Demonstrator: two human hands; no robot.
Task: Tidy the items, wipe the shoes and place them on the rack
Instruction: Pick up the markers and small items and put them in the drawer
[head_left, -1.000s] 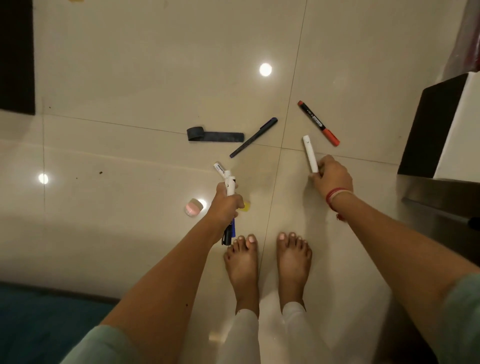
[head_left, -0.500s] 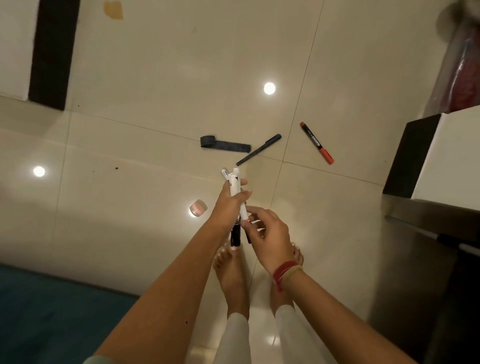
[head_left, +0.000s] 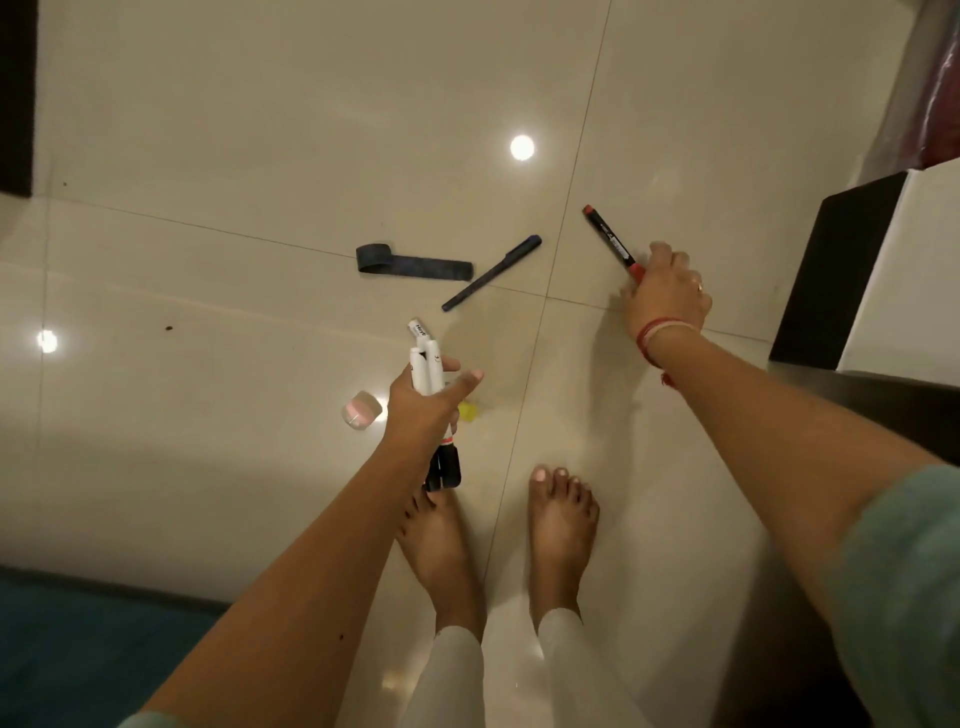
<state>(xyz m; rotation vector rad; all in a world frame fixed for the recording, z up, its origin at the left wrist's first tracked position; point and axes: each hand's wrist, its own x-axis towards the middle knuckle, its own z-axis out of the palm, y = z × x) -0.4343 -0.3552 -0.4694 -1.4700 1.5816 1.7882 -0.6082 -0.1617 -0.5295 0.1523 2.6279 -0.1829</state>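
Observation:
My left hand (head_left: 426, 410) grips a bundle of white markers (head_left: 427, 364) with dark caps, held above the floor in front of my feet. My right hand (head_left: 667, 296) reaches to the right and pinches the red-capped end of a black and red marker (head_left: 608, 236) that lies on the tiles. A dark pen (head_left: 491, 274) lies on the floor between my hands. A dark strap (head_left: 415, 266) lies flat just left of the pen. No shoes or rack are in view.
A small pink and white eraser (head_left: 361, 410) and a yellow bit (head_left: 467, 412) lie on the tiles by my left hand. A black and white cabinet (head_left: 852, 270) stands at the right. A teal mat (head_left: 78, 649) covers the lower left. My bare feet (head_left: 561, 525) stand below.
My right hand passed the white marker to my left hand's bundle, then moved right and took hold of the red marker. The left hand stayed roughly in place.

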